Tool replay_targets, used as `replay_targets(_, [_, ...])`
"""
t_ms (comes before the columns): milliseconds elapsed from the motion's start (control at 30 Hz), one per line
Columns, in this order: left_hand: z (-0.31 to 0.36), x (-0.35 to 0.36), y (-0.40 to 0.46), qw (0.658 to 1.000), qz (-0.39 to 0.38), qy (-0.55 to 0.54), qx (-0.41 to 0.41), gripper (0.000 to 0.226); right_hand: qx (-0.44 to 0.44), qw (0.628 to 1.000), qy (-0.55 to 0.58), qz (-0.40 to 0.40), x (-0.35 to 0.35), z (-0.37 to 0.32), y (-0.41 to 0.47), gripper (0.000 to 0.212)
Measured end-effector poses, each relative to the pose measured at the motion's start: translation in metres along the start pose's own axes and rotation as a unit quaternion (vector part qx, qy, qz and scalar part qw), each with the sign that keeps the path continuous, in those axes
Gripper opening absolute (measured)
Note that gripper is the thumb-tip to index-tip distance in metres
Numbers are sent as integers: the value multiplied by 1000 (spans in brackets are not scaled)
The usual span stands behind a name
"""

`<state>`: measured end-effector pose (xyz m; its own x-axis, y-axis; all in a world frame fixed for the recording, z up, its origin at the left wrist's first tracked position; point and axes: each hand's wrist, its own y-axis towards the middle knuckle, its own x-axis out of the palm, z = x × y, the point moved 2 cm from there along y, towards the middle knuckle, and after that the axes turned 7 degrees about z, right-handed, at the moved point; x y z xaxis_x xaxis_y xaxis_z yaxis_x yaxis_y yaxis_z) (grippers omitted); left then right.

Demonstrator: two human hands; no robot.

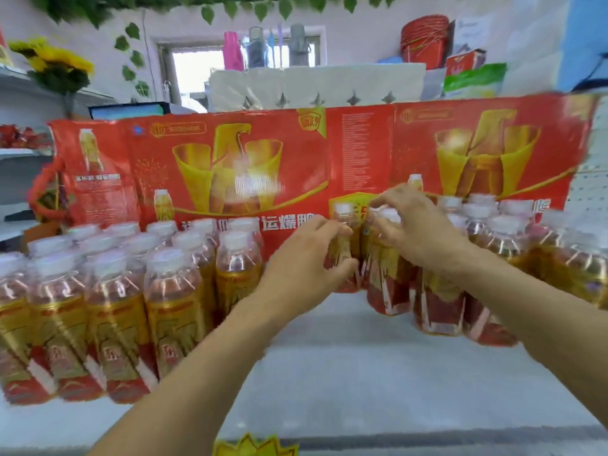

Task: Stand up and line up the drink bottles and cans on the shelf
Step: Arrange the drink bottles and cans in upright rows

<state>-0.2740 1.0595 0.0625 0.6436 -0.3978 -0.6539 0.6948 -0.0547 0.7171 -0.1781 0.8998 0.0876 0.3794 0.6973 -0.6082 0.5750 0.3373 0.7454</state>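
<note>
My left hand wraps a white-capped amber drink bottle with a red-gold label, upright mid-shelf against the red cardboard backing. My right hand pinches the neighbouring bottle's top, on the pale grey shelf.

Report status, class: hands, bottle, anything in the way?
Left hand grips the middle bottle. Right hand grips the neighbouring bottle. Upright bottle groups crowd both sides; shelf in front bare.

Banner print blurred, unreadable
</note>
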Motion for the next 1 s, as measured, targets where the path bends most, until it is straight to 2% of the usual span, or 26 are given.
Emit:
replay_targets(133, [-14, -36, 28, 995, -34, 86, -35, 44, -42, 995, -19, -85, 24, -5, 36, 34])
replay_targets(233, [-37, -74, 40, 981, -89, 134, -106, 49, -21, 988, -52, -144, 43, -3, 63, 38])
replay_targets(300, [-49, -86, 40, 967, -143, 152, -144, 52, 8, 981, -74, -180, 55, 1, 77, 33])
replay_targets(400, [-61, -87, 33, 937, -225, 207, -170, 58, 34, 971, -96, -215, 70, 7, 85, 11])
replay_targets(533, [-66, -85, 26, 929, -251, 211, -170, 58, 38, 967, -103, -228, 76, 3, 93, 8])
replay_targets(633, [-68, -91, 22, 936, -251, 182, -169, 58, 55, 969, -92, -221, 76, 2, 96, 32])
replay_targets(733, [-73, -97, 18, 937, -248, 177, -171, 65, 43, 976, -84, -197, 75, -3, 94, 46])
replay_targets(867, [-79, -99, 14, 938, -241, 175, -176, 75, -1, 979, -93, -183, 77, -23, 86, 38])
replay_targets(1000, [-83, -99, 13, 942, -234, 164, -177, 75, -26, 984, -79, -159, 75, -42, 75, 37])
